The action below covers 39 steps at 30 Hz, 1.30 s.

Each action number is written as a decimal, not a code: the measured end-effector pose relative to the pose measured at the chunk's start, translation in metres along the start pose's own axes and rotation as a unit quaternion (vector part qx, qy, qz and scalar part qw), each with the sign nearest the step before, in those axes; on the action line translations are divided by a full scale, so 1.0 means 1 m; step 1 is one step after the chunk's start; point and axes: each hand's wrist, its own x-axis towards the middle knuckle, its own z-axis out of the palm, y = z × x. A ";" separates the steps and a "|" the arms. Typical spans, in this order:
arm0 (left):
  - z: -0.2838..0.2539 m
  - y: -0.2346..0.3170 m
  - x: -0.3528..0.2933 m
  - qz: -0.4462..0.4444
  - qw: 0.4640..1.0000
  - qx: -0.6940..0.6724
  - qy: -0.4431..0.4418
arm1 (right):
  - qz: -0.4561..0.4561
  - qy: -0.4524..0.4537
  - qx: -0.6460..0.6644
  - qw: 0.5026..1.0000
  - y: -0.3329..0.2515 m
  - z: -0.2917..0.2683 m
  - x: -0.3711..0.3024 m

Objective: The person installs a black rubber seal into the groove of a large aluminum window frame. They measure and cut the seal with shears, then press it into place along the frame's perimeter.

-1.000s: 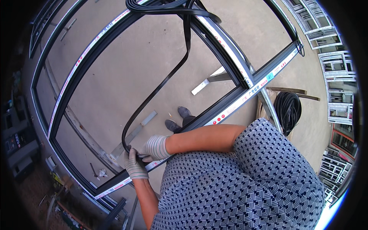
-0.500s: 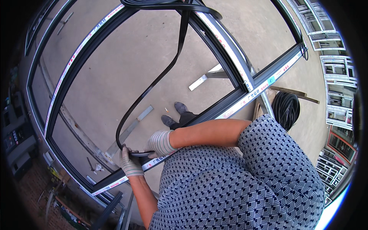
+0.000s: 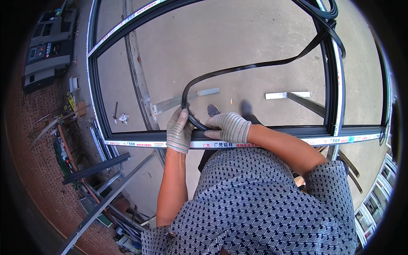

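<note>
Both my hands wear striped knit gloves and meet over the near rail of a dark metal window frame [image 3: 272, 131]. A long flat black rubber strip [image 3: 238, 68] runs between them. My left hand [image 3: 179, 129] pinches it between thumb and fingers where it bends. Beside it my right hand [image 3: 229, 126] is closed on the strip's lower stretch, just above the rail. From the left hand the strip curves up and across the frame's opening to a coil [image 3: 325, 10] lying at the far right corner. The strip's end is hidden by my fingers.
Metal support bars [image 3: 138, 72] pass beneath the frame. A dark machine with a control panel [image 3: 44, 51] stands at far left, near loose profiles and tools [image 3: 68, 157] on the floor. My shoes [image 3: 213, 110] show through the opening. More frames [image 3: 374, 208] stand at lower right.
My view has turned, so the near rail lies almost level and the machine shows fully at left. Both hands still hold the strip, close together over the rail.
</note>
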 end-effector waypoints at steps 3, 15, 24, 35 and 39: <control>-0.008 0.012 0.002 0.000 1.000 -0.013 -0.003 | 0.003 -0.010 0.037 0.999 -0.003 0.012 0.013; -0.085 0.057 0.012 -0.031 0.984 -0.174 -0.015 | 0.051 0.048 0.119 0.990 -0.061 0.042 0.079; -0.143 0.103 0.007 -0.080 0.913 -0.329 -0.227 | -0.177 0.215 -0.318 0.906 -0.098 0.033 0.177; -0.194 0.120 0.003 -0.093 0.828 -0.465 -0.300 | -0.195 0.060 -0.270 0.941 -0.108 0.051 0.254; -0.223 0.124 0.002 -0.098 0.863 -0.412 -0.276 | -0.196 0.029 -0.275 0.941 -0.117 0.063 0.267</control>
